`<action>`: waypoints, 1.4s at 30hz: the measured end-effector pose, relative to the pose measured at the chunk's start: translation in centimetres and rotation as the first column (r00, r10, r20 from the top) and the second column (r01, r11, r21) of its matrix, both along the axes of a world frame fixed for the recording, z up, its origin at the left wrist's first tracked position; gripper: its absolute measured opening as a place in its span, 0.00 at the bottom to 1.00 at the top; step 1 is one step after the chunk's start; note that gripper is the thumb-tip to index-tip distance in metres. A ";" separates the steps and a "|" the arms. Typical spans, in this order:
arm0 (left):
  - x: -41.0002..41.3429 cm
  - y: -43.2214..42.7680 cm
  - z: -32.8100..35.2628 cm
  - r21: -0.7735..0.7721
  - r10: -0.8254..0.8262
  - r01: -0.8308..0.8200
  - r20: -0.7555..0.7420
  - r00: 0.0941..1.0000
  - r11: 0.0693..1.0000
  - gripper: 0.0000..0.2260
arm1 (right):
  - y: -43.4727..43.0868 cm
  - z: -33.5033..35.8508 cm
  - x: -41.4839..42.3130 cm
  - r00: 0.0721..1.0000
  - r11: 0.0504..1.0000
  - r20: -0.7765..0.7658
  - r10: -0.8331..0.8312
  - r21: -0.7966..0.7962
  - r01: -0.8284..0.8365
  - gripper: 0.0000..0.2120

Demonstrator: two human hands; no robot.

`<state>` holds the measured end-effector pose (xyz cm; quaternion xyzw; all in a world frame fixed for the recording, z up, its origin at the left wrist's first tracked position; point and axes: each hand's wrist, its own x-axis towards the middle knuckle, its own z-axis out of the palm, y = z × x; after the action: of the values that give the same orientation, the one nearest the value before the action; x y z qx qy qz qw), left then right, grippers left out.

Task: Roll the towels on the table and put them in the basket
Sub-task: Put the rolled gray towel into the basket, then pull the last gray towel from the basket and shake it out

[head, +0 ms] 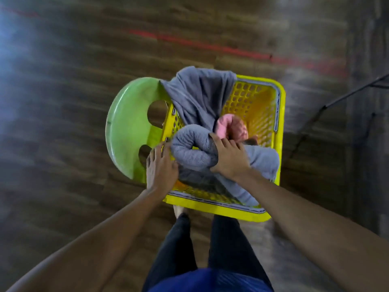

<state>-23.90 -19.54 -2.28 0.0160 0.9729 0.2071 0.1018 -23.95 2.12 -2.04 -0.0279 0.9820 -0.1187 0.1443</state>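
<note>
A rolled gray towel (pixel 189 152) lies in the yellow basket (pixel 281 114) at mid-frame, against its left wall. The right hand (pixel 229 159) grips the roll, fingers curled over it. The left hand (pixel 161 165) rests at the basket's left rim, fingers spread against the roll's end. Behind them sit a pink towel (pixel 226 127) and a loose gray towel (pixel 195 91) draped over the far rim. A green stool (pixel 126 123) carries the basket on the wooden floor (pixel 63 102).

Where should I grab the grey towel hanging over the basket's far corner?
Probably its high fold over the far rim of the basket, pinched from above: there the draped towel lies bunched and free, while its lower end dips behind the rolled towel that the right hand grips.
</note>
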 end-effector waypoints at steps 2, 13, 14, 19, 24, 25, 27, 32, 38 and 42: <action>-0.8 -0.7 -1.5 0.042 -0.012 0.014 -0.035 0.999 0.999 0.24 | -0.6 -2.5 0.0 0.999 0.997 0.022 0.050 0.053 -0.051 0.53; -2.1 -2.2 -7.3 0.176 -0.126 0.120 0.020 0.992 0.977 0.38 | -1.2 -11.3 1.2 0.988 0.984 0.131 0.085 0.143 -0.104 0.58; -2.1 -2.3 -7.4 0.183 -0.130 0.124 0.021 0.991 0.975 0.38 | -1.2 -11.6 1.3 0.988 0.984 0.134 0.079 0.149 -0.098 0.59; -2.3 -2.0 -6.7 0.160 -0.135 0.117 0.104 0.985 0.980 0.37 | -1.6 -10.4 1.0 0.968 0.990 0.251 0.031 0.122 -0.063 0.49; -3.9 -1.4 -2.7 0.069 -0.041 0.030 0.162 0.986 0.997 0.24 | -2.2 -5.3 -1.6 0.877 0.971 0.460 -0.141 -0.108 0.213 0.36; -4.4 -1.5 -1.8 0.079 -0.050 0.039 0.142 0.989 0.996 0.21 | -2.5 -4.1 -1.9 0.876 0.942 0.448 -0.180 -0.178 0.285 0.32; -5.6 -1.7 -0.2 0.108 -0.076 0.064 0.110 0.991 0.992 0.16 | -3.3 -2.0 -2.5 0.871 0.858 0.413 -0.265 -0.311 0.409 0.22; -11.9 -3.2 1.9 0.144 -0.180 0.177 0.009 0.984 0.974 0.10 | -7.6 1.5 -5.0 0.838 0.700 0.344 -0.425 -0.462 0.544 0.11; -20.9 -4.7 3.2 0.087 -0.397 0.396 0.002 0.918 0.914 0.10 | -12.5 3.0 -10.4 0.714 0.583 0.309 -0.628 -0.421 0.695 0.08; -25.5 -4.8 2.5 -0.008 -0.529 0.529 0.024 0.848 0.848 0.10 | -14.8 2.6 -14.1 0.660 0.547 0.282 -0.696 -0.388 0.742 0.10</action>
<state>-49.41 -24.36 0.18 0.2802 0.9312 0.1643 0.1653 -38.06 -12.66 0.58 0.3481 0.8382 -0.4030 0.1179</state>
